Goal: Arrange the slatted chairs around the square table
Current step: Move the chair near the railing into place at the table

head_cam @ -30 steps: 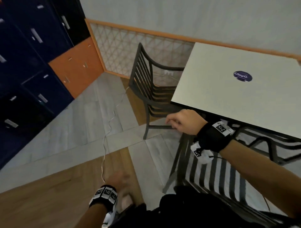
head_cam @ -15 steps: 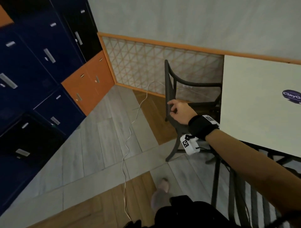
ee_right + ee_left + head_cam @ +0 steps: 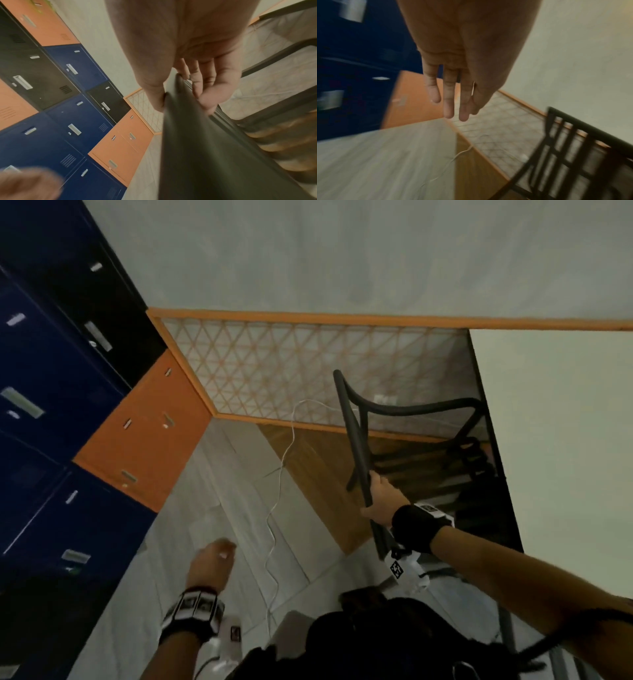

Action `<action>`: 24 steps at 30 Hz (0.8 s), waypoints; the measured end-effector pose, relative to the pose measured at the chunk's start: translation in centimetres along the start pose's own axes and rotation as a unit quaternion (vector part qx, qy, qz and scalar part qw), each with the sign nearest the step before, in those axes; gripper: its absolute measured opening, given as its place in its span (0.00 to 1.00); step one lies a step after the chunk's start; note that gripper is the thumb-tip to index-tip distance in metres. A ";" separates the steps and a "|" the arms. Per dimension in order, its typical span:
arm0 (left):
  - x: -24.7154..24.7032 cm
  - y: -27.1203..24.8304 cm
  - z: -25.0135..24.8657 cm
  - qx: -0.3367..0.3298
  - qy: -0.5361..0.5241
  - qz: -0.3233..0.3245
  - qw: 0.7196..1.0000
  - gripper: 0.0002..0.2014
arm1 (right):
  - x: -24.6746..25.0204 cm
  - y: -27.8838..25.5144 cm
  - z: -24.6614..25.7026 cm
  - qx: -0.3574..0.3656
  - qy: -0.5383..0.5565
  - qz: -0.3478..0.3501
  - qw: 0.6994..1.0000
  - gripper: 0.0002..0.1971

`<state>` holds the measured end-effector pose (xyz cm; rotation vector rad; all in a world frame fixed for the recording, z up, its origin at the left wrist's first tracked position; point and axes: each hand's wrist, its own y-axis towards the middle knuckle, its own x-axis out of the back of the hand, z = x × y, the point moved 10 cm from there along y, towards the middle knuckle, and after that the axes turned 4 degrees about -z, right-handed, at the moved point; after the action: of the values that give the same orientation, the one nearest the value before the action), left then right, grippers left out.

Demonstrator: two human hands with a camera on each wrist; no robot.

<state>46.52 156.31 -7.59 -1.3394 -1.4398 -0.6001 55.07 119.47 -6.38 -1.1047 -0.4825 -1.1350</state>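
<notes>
Blue lockers (image 3: 51, 392): stand at the far left beside orange lockers (image 3: 144, 436), well apart from the work, with a white cable (image 3: 277, 508) trailing across the floor between them and the chair.
Left hand (image 3: 210, 563): hangs free over the floor with fingers (image 3: 448, 94) straight and relaxed, holding nothing; it is near the chair but apart from it.
Slatted chair (image 3: 359, 446): black, at the left side of the square table (image 3: 555, 440), its seat tucked partly under the tabletop edge and its back toward the lockers.
Right hand (image 3: 382, 501): is wrapped round the near end of the chair's top rail, thumb on one side and fingers (image 3: 205, 83) curled over the other.
Doing it well: probably best to bring the free hand onto the rail too, so the chair slides straight rather than swinging on one corner; keep its legs off the cable, and set the seat square to the table edge.
Change from earlier: half a second ago the right hand was only arriving at the chair back and the left hand was out of the head view; now the grip is set and the left hand shows low at the left, while the view has swung so less of the tabletop is seen.
</notes>
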 end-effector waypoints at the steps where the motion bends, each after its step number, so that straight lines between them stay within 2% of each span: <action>1: 1.3 3.4 -4.3 -0.053 -0.002 -0.003 0.999 0.13 | -0.2 0.2 -0.2 -0.003 -0.002 0.011 1.000 0.47; 4: 2.4 10.3 -17.7 -0.227 0.044 -0.016 0.973 0.19 | -0.1 0.3 -0.7 -0.018 0.002 0.029 0.999 0.46; 6: 1.2 12.7 -25.3 -0.349 0.078 -0.010 0.934 0.26 | -0.2 0.3 -0.8 -0.033 0.018 0.042 0.998 0.46; 9: -1.4 14.3 -34.1 -0.507 0.163 -0.001 0.846 0.34 | -0.2 0.3 -1.2 -0.061 0.049 0.043 0.996 0.44; 11: -3.4 15.4 -37.2 -0.578 0.224 0.023 0.784 0.37 | -0.5 0.0 -1.8 -0.096 0.075 0.042 0.992 0.42; 13: -5.0 17.1 -39.0 -0.623 0.268 0.043 0.734 0.35 | -1.3 -0.5 -2.3 -0.136 0.097 0.049 0.985 0.40; 16: -6.6 19.2 -40.3 -0.660 0.299 0.092 0.683 0.22 | -2.7 -1.1 -2.6 -0.187 0.143 0.032 0.971 0.39; 19: -6.9 19.8 -41.0 -0.698 0.319 0.112 0.631 0.24 | -2.0 -1.3 -2.3 -0.231 0.204 -0.033 0.951 0.33; 21: -6.5 20.0 -41.6 -0.719 0.305 0.107 0.615 0.23 | -1.2 -1.2 -1.3 -0.258 0.220 -0.036 0.940 0.34; 24: -6.2 21.7 -42.6 -0.726 0.300 0.111 0.609 0.22 | -0.9 0.2 -0.4 -0.280 0.228 -0.047 0.931 0.33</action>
<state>80.17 121.94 -4.63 -2.0672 0.0953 -2.0402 54.77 119.56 -7.35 -1.2535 0.1749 -1.6173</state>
